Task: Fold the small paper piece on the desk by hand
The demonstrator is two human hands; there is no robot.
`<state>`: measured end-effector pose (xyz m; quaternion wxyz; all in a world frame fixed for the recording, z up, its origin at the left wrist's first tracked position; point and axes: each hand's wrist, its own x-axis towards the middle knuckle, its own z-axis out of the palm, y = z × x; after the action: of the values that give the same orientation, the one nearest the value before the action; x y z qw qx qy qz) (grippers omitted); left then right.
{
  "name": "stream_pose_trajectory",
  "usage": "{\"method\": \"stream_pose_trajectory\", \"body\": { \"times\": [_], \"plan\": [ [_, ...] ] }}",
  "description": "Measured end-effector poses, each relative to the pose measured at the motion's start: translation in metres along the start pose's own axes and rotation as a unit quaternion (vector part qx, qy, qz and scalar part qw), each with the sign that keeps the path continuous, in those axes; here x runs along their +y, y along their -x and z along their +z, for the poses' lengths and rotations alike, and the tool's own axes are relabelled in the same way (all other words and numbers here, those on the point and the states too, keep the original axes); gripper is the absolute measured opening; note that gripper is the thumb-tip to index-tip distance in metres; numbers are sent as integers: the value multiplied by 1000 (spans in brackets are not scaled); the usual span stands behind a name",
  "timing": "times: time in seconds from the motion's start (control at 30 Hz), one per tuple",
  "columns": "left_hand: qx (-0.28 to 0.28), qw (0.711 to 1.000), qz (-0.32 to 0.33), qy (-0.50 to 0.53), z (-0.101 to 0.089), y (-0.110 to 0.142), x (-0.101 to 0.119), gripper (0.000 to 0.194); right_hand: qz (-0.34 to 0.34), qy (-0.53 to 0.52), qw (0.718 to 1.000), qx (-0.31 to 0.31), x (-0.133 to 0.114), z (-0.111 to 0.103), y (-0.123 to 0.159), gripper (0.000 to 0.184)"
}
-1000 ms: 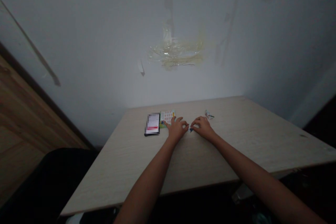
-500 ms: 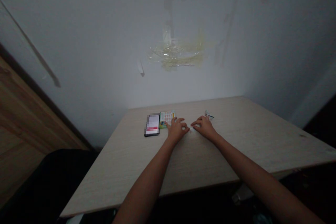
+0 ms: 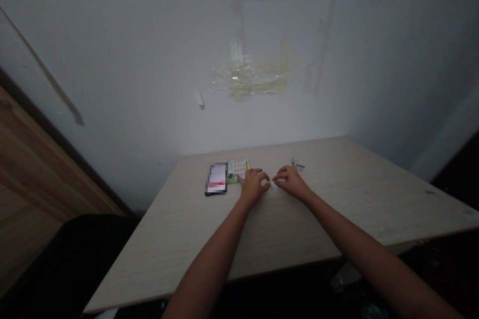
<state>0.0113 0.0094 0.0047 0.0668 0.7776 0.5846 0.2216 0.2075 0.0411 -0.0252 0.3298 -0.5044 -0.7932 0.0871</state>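
Note:
A small white piece with a reddish mark [image 3: 272, 185], perhaps paper, lies on the table between my two hands; it is too small to name more exactly. My left hand [image 3: 255, 184] is at its left side, thumb and forefinger curled together at its edge. From the right, my right hand [image 3: 291, 181] pinches at the same piece with thumb and forefinger. A printed colourful sheet or packet [image 3: 238, 167] lies just beyond my left hand, partly covered by its fingers. Left of that rests a phone [image 3: 216, 178] with a lit, blurred screen.
A crumpled wrapper [image 3: 297, 163] lies beyond my right hand. The pale wooden table [image 3: 179, 239] meets a wall [image 3: 149, 60] with peeling clear tape [image 3: 258, 77]. At the left stand a dark chair-like shape [image 3: 71, 264] and a wooden panel [image 3: 33, 179].
The fingers of my left hand have drawn in slightly around the small white piece. My right hand stays almost in place. The view has shifted a little.

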Motion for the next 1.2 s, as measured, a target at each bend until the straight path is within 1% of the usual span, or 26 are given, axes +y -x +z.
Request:
{"method": "stream_pose_trajectory", "body": {
  "times": [0.1, 0.3, 0.4, 0.5, 0.6, 0.7, 0.8, 0.9, 1.03, 1.2],
  "plan": [
    [-3, 1000, 7, -16, 0, 0, -1, 12, 0, 2, 1000, -6, 3, -1, 0, 15],
    [6, 999, 19, -46, -4, 1, 1, 21, 4, 42, 999, -17, 1, -4, 2, 18],
    [7, 999, 17, -39, -5, 0, 2, 23, 5, 59, 998, -22, 0, -2, 2, 20],
    [9, 1000, 8, -17, -5, -1, 1, 20, 8, 56, 998, -24, 0, -1, 1, 20],
    [10, 1000, -7, -2, -4, -1, 1, 18, 2, 10, 1000, -22, 1, -3, -1, 20],
    [16, 1000, -15, -3, -4, 1, 2, 16, -11, -80, 996, -20, 1, -4, -3, 20],
    [16, 1000, -24, -1, -3, 1, 2, 17, 15, -144, 989, 17, -3, -2, -3, 17],
    [15, 999, -33, 10, -3, 0, 3, 21, 25, -215, 976, 12, -8, 0, -2, 14],
    [18, 999, -39, 12, 0, -2, 4, 22, 30, -241, 970, 14, -14, -1, -1, 12],
    [35, 999, -33, 2, 5, -1, 2, 16, 12, -225, 974, 3, -16, -4, -1, 11]
  ]
}}
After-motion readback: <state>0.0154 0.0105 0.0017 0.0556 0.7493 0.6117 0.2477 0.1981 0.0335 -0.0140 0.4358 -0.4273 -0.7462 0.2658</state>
